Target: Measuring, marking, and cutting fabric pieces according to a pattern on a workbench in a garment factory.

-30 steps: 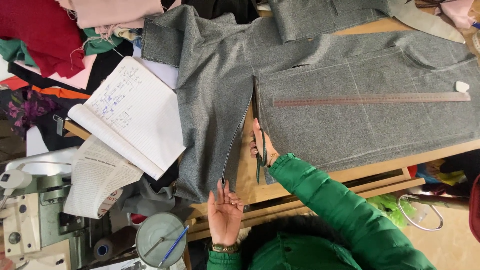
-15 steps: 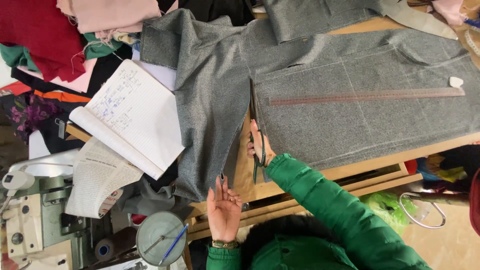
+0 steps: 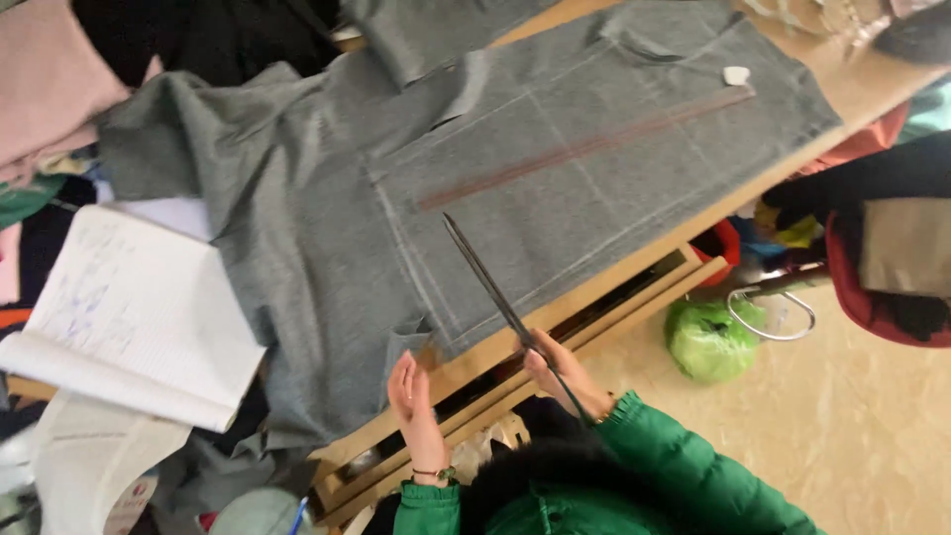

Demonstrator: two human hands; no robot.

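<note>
At six o'clock, by the counter (image 3: pixel 634 272) edge, scissors (image 3: pixel 495 287) are gripped in the right hand (image 3: pixel 560 374), blades laid over grey cloth (image 3: pixel 475 198) toward eleven o'clock, while the left hand (image 3: pixel 411 396) is held open just beside the cloth's hem.

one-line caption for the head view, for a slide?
Right hand holds long scissors over chalk-marked grey fabric; left hand at its edge.

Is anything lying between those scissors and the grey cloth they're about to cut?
Nothing visible. The scissors in the right hand lie right over the grey cloth; the ruler sits farther up, off to the side.
</note>
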